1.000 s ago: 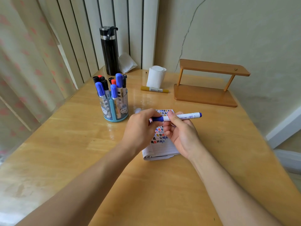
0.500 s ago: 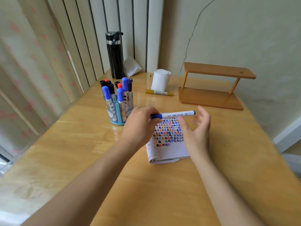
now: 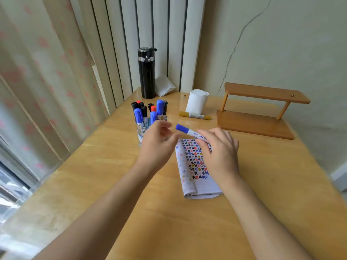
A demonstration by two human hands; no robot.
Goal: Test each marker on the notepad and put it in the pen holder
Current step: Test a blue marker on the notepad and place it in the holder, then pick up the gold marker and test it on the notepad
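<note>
The right hand (image 3: pixel 219 154) hovers over the far end of the notepad (image 3: pixel 195 166), fingers curled round the white barrel of a blue-capped marker (image 3: pixel 185 130). The cap end sticks out up and to the left of the notepad. The left hand (image 3: pixel 157 145) sits just left of the notepad's far corner, in front of the pen holder (image 3: pixel 141 131). It is motion-blurred, but its fingers look loosely spread and hold nothing, apart from the marker.

The pen holder stands just beyond and left of the notepad, packed with upright blue, black and red capped markers (image 3: pixel 148 111). Beyond the notepad a yellow marker (image 3: pixel 194 115) lies flat, touching the foot of a white roll (image 3: pixel 197 101). A wooden stand (image 3: pixel 253 124) fills the far right corner, well apart from the notepad, and a black flask (image 3: pixel 147 72) stands at the far edge beyond the holder.

The table (image 3: pixel 112 166) shows broad bare wood left, right and on the near side of the notepad. Its left edge runs along the curtain (image 3: pixel 47 81), its right edge near the wall.

The notepad page carries rows of small blue, black, red and yellowish test marks. Print on the held marker's barrel and on the yellow marker's label is too small to read
</note>
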